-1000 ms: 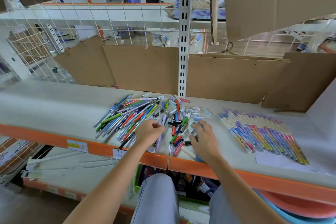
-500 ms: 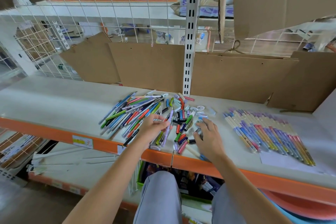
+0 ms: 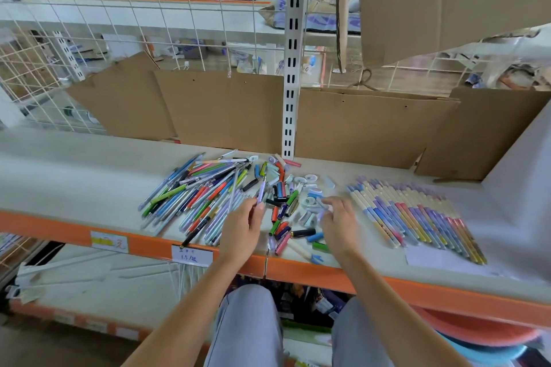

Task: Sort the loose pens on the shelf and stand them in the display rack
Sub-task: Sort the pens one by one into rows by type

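A heap of loose coloured pens (image 3: 196, 197) lies on the white shelf (image 3: 74, 176), with short caps and pen parts (image 3: 286, 217) strewn beside it. My left hand (image 3: 243, 229) pinches a pale purple pen (image 3: 262, 189) and a thin clear one, both lifted and pointing away from me. Over the caps hovers my right hand (image 3: 338, 223), blurred, its fingers curled near a small light piece; whether it holds it I cannot tell. To the right, a sorted row of pastel pens (image 3: 417, 214) lies side by side. No display rack shows.
Brown cardboard sheets (image 3: 226, 110) line the shelf's back, split by a white slotted upright (image 3: 290, 68). The orange shelf edge (image 3: 59, 232) carries price labels (image 3: 192, 255). A white paper (image 3: 432, 259) lies under the sorted row. Wire mesh stands behind; my knees are below.
My left hand has lifted the purple pen and a clear one out of the heap. My right hand has moved a little right and up over the caps.
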